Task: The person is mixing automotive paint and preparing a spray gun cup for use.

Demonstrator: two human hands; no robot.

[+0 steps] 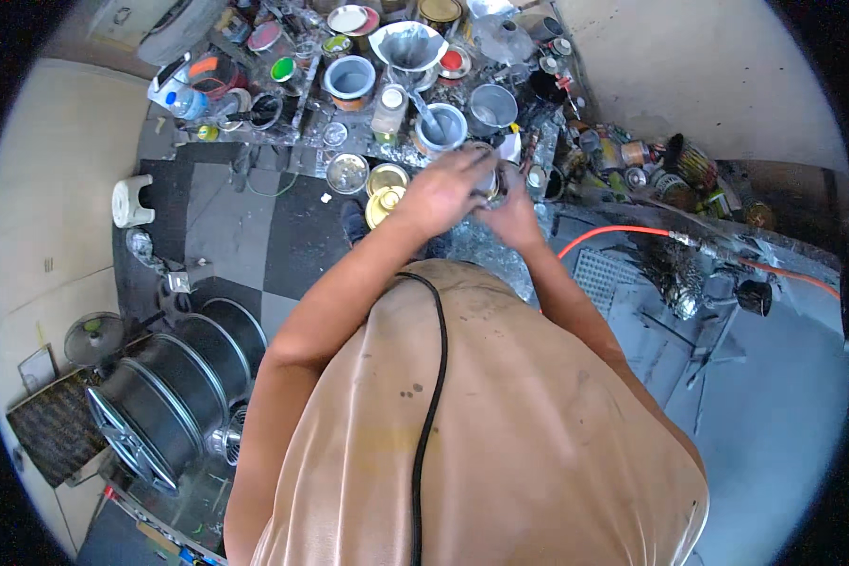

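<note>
Both my hands are at the front edge of a cluttered workbench, around a small round metal container [488, 181]. My left hand [446, 191] reaches over its near-left side, with fingers curled across the top and slightly blurred. On the right side, my right hand [513, 215] grips it with thumb and fingers bent. The hands hide most of the container, and its contents cannot be made out. Just beyond my left hand stands a grey paint cup [441, 129] with a stirring stick [423, 111] leaning in it. A clear plastic bottle [390, 113] is left of that cup.
Paint tins, cups and a paper strainer [408, 45] crowd the bench. Below its edge are open tins [387, 198] near my foot. An orange hose [623, 228] runs off to the right. Wheel rims [174, 387] lie at lower left; a white stool [132, 201] stands by the wall.
</note>
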